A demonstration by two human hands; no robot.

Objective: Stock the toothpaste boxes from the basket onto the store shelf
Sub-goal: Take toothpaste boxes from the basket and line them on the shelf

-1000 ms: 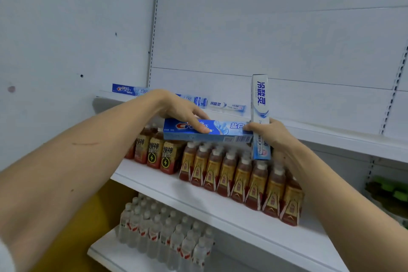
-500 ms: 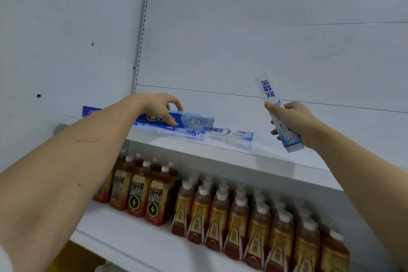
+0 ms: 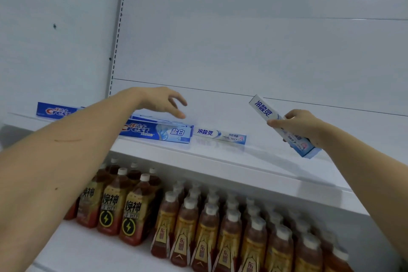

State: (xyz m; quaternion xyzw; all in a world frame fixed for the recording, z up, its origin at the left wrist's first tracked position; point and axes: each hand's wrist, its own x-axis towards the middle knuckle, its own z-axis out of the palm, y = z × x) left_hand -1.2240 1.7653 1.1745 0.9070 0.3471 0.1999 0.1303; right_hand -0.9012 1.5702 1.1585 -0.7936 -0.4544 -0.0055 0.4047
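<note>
A blue Crest toothpaste box (image 3: 159,132) lies flat on the white upper shelf (image 3: 220,157). My left hand (image 3: 164,101) hovers just above it with loosely curved fingers and holds nothing. Another blue Crest box (image 3: 55,111) lies further left, partly behind my forearm. A white and blue toothpaste box (image 3: 220,136) lies right of the Crest box. My right hand (image 3: 298,125) grips a second white and blue toothpaste box (image 3: 265,111), tilted, above the shelf's right part. The basket is out of view.
The shelf below carries rows of brown drink bottles (image 3: 220,227) with white caps, and darker energy drink bottles (image 3: 114,205) at its left. A white back panel (image 3: 242,51) rises behind the upper shelf. A slotted upright (image 3: 117,28) runs down at the left.
My left hand has let go of the blue Crest box, which now lies on the upper shelf, and lifted slightly. My right hand still grips the tilted white box.
</note>
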